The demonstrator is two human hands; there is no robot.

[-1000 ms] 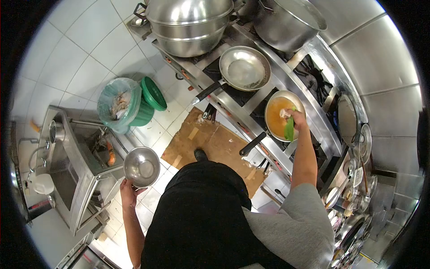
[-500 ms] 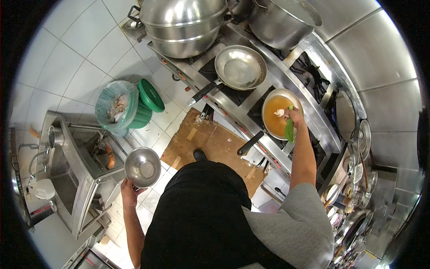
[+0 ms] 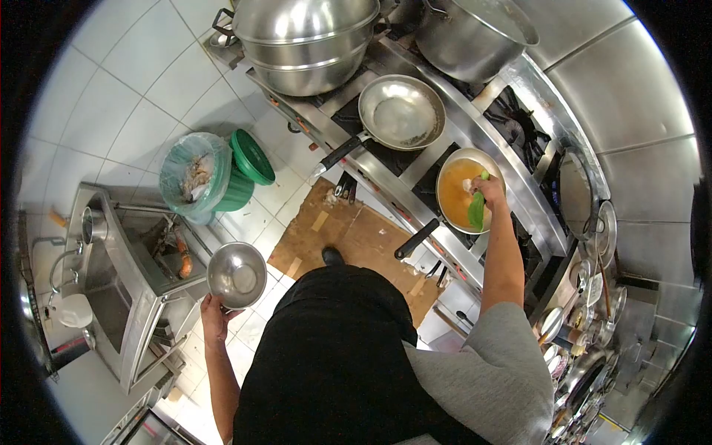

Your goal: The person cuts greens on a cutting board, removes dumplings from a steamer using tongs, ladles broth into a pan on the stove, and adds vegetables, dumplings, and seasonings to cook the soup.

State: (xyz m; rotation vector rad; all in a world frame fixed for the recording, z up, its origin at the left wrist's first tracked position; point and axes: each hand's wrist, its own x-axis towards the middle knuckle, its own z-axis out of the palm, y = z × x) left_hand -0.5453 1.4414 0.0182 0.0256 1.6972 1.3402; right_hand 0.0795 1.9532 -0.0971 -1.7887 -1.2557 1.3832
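Two bare hands, spread to either side of the body, in the head view. At left hand: fingers curled closed on the near rim of a metal bowl, parted only by the thickness of the edge. Cannot tell thumb position. Holds the bowl just ahead of the fingertips, mouth upward, presumably for an open, accessible inside. Well ahead of these fingers: a green bin, with a round green lid just beside it.

At right hand: fingers drawn together on a green leaf, directly over a frying pan of orange liquid. Leaf blade trailing back beside the wrist, lighter end showing ahead of the fingers; suggests a grip between the two. Just left of the fingertips: a pale piece; cannot tell whether pinched or lying in the liquid. Behind and left of the fingers: pan handle, projecting past the stove front, probably for easy grasping. Farther ahead and left: second pan, handle likewise outward, probably for similar access.
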